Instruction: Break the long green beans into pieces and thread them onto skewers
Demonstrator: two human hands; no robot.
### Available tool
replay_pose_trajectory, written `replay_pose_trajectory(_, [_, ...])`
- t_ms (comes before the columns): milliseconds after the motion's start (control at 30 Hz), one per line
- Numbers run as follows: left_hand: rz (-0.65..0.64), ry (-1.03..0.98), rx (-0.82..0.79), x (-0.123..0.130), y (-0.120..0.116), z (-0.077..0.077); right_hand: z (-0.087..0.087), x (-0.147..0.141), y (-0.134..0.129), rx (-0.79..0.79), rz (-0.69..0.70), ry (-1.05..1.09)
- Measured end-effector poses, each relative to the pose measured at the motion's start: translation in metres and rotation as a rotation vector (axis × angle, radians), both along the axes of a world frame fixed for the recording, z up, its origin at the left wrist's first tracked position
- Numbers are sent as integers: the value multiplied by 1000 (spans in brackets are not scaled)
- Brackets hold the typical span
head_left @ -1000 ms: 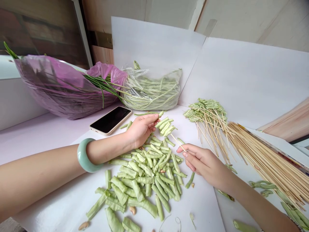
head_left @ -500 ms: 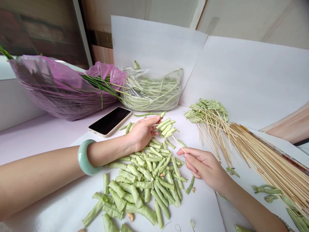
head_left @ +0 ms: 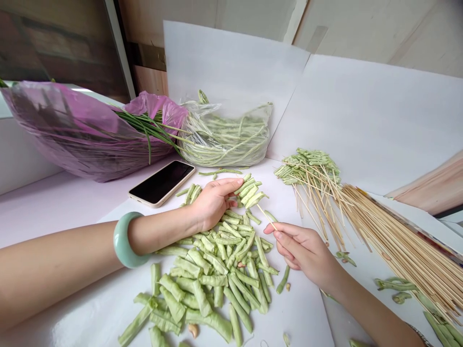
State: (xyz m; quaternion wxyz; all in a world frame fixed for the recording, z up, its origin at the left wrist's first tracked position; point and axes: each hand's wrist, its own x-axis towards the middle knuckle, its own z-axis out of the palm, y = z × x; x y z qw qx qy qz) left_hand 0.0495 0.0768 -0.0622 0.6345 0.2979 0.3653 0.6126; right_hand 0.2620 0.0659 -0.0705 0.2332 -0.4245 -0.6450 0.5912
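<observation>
Skewer [head_left: 265, 216] at frame centre, above the loose cut beans [head_left: 202, 299]. Right hand [head_left: 306, 248]: narrow grip, pinching its bare lower end. Left hand [head_left: 211, 205]: narrow grip on the threaded bean pieces [head_left: 256, 198] near the far end; contact partly hidden.

Handling, our estimate: light load; stick stiff but thin, likely to snap if bent hard. Pieces soft, slightly slippery, apt to split if squeezed. We would hold the bare shaft just below the pieces and steady each piece at mid-length.

Counts: one skewer in hand, about five pieces visible on it; two bags, purple [head_left: 72, 130] and clear [head_left: 227, 140], upper left to upper centre; one phone [head_left: 162, 183], left of centre; one bangle [head_left: 121, 241]. Loose cut beans, loaded skewers [head_left: 311, 164] and bare sticks [head_left: 398, 241] overlap too much for us to count.
</observation>
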Motion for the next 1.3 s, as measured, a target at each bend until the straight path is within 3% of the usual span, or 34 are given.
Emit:
replay_pose_trajectory(367, [-19, 36, 73, -5, 0, 1, -1, 0, 1, 2, -13, 6])
replay_pose_trajectory(500, [-82, 63, 93, -3, -1, 0, -2, -1, 1, 0, -6, 1])
replay_pose_trajectory(733, [-72, 64, 73, 3, -3, -2, -1, -1, -1, 29, 10, -15])
replay_pose_trajectory(1000, [-178, 70, 41, 9, -8, -3, -2, 0, -1, 101, 55, -60])
replay_pose_trajectory(1300, [-156, 42, 22, 10, -9, -3, -3, -1, 1, 36, 8, -3])
